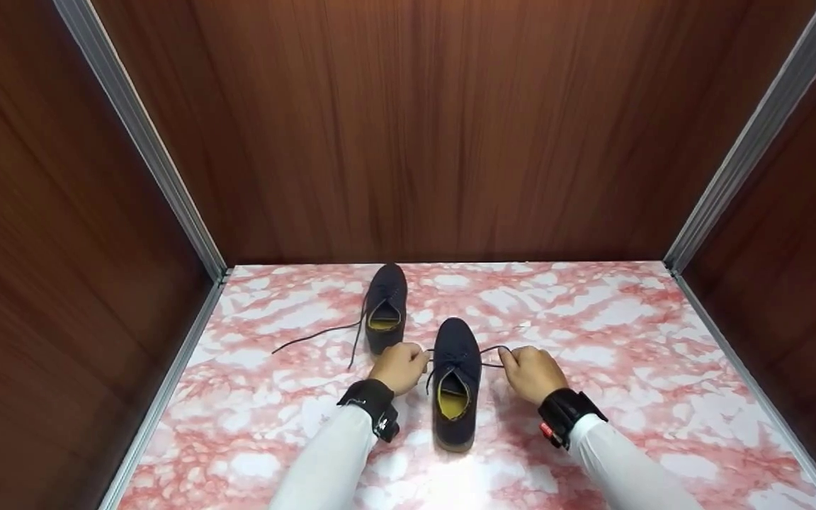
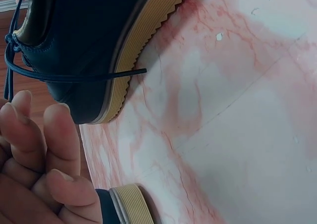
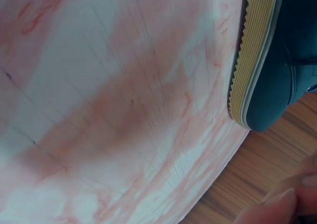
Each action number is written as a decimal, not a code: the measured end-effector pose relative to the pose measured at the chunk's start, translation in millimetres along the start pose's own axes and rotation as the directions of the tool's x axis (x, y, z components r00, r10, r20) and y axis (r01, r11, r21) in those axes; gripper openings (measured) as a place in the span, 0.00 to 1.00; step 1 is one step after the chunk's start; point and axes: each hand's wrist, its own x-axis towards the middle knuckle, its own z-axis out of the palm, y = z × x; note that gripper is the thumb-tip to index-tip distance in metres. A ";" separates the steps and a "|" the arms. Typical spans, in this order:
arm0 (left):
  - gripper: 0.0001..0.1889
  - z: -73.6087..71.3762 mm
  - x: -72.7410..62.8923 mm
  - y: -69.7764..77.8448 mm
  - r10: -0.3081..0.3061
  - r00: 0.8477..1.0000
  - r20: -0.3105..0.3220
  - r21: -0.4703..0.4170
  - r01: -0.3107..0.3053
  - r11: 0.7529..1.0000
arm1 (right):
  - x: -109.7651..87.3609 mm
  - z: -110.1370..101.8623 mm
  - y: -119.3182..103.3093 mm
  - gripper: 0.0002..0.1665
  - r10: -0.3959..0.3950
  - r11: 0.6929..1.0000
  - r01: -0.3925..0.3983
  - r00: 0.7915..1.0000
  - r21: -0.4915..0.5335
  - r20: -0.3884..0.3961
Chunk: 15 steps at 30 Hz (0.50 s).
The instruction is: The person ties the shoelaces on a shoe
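A dark navy lace-up shoe (image 1: 456, 340) with a yellow lining stands between the two hands, toe pointing away. My left hand (image 1: 399, 368), fingers curled, grips its shoelace on the left side. Opposite it, my right hand (image 1: 534, 374) pinches the lace on the right, where two strands (image 1: 491, 365) run from the shoe to the thumb and fingers. A bow-like knot (image 2: 11, 41) shows at the lacing in the left wrist view, and a loose lace end (image 2: 99, 78) hangs across the shoe's side. Only fingertips (image 3: 277, 206) of the right hand appear in the right wrist view.
A second navy shoe (image 1: 388, 290) stands farther back on the left, its untied laces (image 1: 316, 334) trailing over the tabletop. Pink-and-white marbled tabletop (image 1: 592, 304) lies under both shoes. Brown wood-grain panels (image 1: 436, 127) with grey metal corner strips (image 1: 146, 127) enclose the back and sides.
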 end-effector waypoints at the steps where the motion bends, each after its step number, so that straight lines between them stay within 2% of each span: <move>1: 0.19 0.3 0.1 0.1 -0.001 1.000 -0.001 0.003 0.001 1.000 | 0.2 -0.1 0.1 0.35 0.006 1.000 -0.006 1.000 0.001 -0.001; 6: 0.19 1.7 -0.6 0.4 -0.012 1.000 -0.007 0.018 0.012 1.000 | 0.3 -0.1 1.0 0.35 0.023 1.000 -0.023 1.000 0.013 -0.004; 10: 0.19 2.1 -1.0 0.3 -0.012 1.000 -0.010 0.019 0.012 1.000 | -0.2 1.2 2.0 0.35 0.026 0.998 -0.027 0.999 0.049 0.029; 15: 0.21 2.4 -1.1 0.7 0.010 1.000 -0.026 0.035 -0.009 0.999 | 0.1 -1.9 3.9 0.34 -0.048 0.996 0.039 0.994 0.083 0.100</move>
